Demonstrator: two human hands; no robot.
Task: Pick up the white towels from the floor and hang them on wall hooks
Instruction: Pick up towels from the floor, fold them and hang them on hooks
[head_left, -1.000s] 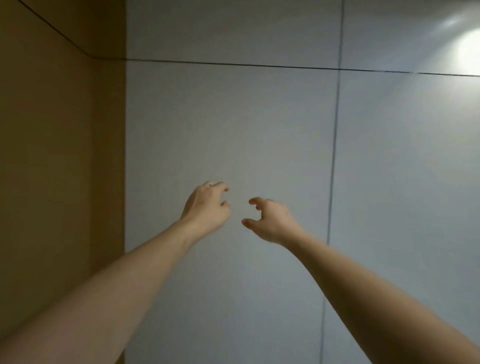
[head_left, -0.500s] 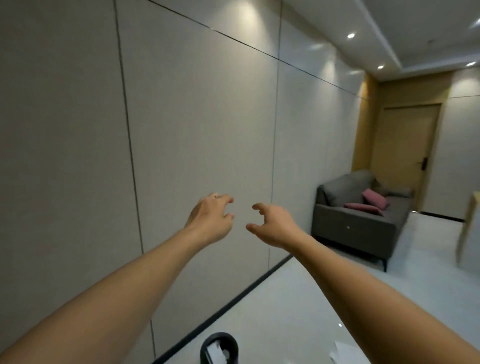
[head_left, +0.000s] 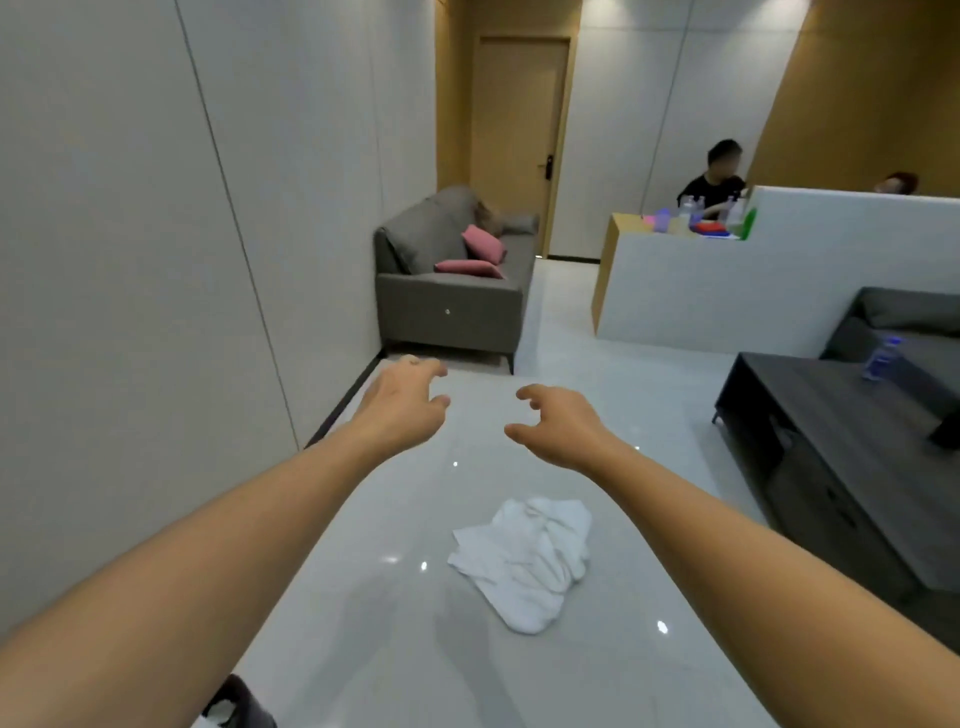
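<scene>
Head view, white towel (head_left: 524, 558) now visible, floor (head_left: 561, 332)

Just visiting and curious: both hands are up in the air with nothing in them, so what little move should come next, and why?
Probably lower both hands toward the white towel, which lies crumpled on the floor below and between the arms. The left hand and right hand hover above it, fingers loosely curled, holding nothing, so it has not yet been picked up.

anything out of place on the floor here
Yes: a crumpled white cloth towel lies in a heap on the glossy pale tiled floor, between the outstretched arms. Both hands are empty.
</scene>
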